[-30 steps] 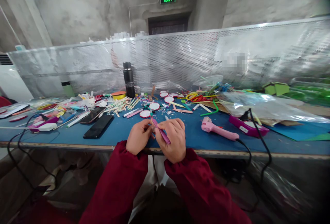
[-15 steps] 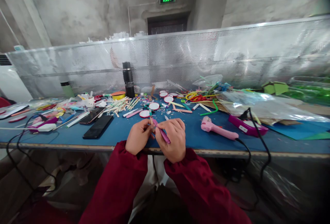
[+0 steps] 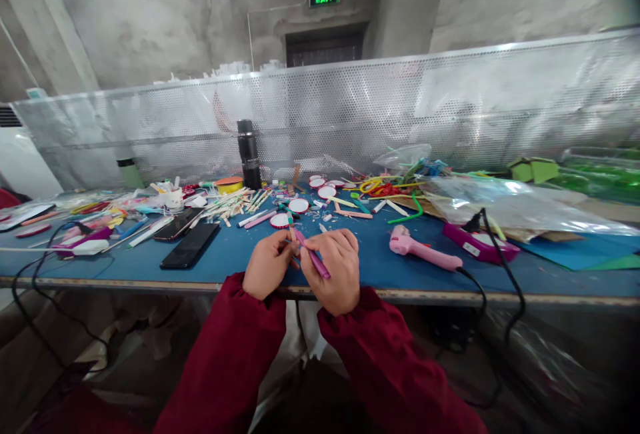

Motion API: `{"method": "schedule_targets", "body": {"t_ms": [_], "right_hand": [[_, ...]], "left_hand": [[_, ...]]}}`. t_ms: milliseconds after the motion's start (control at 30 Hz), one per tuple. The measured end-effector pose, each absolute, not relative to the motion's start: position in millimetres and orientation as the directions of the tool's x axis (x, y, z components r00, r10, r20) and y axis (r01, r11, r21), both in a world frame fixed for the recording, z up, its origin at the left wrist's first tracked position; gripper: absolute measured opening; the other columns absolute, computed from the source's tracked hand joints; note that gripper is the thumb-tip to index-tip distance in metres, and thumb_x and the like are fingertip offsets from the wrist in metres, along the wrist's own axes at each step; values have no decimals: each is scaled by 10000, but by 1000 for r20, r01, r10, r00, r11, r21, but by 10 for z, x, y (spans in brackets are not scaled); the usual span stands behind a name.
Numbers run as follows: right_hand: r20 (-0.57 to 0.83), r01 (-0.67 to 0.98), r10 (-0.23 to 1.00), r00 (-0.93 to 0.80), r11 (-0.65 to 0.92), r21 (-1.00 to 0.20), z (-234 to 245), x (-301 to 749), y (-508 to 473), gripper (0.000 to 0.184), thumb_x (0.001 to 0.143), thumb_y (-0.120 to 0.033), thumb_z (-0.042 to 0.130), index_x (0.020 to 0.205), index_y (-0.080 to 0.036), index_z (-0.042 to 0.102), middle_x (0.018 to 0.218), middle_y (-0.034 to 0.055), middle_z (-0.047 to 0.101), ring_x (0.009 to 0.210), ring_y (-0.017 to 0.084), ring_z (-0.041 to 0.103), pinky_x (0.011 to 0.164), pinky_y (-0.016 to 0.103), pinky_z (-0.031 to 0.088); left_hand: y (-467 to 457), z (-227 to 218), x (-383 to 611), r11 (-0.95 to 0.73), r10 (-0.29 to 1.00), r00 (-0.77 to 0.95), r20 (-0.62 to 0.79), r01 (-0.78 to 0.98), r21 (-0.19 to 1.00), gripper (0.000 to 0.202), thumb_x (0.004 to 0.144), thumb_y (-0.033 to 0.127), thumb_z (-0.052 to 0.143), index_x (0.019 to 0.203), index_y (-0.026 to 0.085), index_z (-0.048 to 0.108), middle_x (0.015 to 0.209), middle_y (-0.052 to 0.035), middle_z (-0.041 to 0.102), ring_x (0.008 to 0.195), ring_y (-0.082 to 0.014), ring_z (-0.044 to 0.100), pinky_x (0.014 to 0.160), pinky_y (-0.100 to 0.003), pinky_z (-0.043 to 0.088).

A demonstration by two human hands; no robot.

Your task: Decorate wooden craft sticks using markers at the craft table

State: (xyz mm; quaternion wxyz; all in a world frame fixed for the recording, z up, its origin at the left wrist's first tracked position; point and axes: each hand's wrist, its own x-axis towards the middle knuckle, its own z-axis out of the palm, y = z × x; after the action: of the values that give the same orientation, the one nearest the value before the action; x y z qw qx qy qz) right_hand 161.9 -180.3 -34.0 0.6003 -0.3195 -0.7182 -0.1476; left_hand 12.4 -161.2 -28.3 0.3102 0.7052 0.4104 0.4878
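Observation:
Both my hands meet over the near edge of a blue table (image 3: 150,262), in dark red sleeves. My right hand (image 3: 334,270) is closed round a purple stick-shaped tool (image 3: 313,257) that slants up to the left. My left hand (image 3: 268,265) pinches a small thin piece at the tool's upper tip; I cannot make out what it is. Red-rimmed white discs (image 3: 299,205) lie just beyond the hands.
A pink glue gun (image 3: 423,252) with a black cord lies right of my hands. Two dark phones (image 3: 190,245) lie to the left. A black flask (image 3: 249,153) stands at the back amid scattered sticks, straws and plastic bags. A perforated metal screen (image 3: 380,107) backs the table.

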Motion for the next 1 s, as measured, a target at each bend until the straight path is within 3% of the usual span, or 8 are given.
{"method": "schedule_targets", "body": {"t_ms": [1000], "right_hand": [[957, 643, 275, -89, 750, -156, -333, 1609, -1811, 77, 844, -188, 625, 848, -243, 571, 827, -11, 710, 834, 180, 631, 887, 402, 401]], "left_hand": [[-1616, -287, 128, -482, 875, 187, 446, 269, 834, 200, 879, 303, 536, 931, 174, 679, 686, 13, 646, 537, -100, 583, 513, -195, 414]]}}
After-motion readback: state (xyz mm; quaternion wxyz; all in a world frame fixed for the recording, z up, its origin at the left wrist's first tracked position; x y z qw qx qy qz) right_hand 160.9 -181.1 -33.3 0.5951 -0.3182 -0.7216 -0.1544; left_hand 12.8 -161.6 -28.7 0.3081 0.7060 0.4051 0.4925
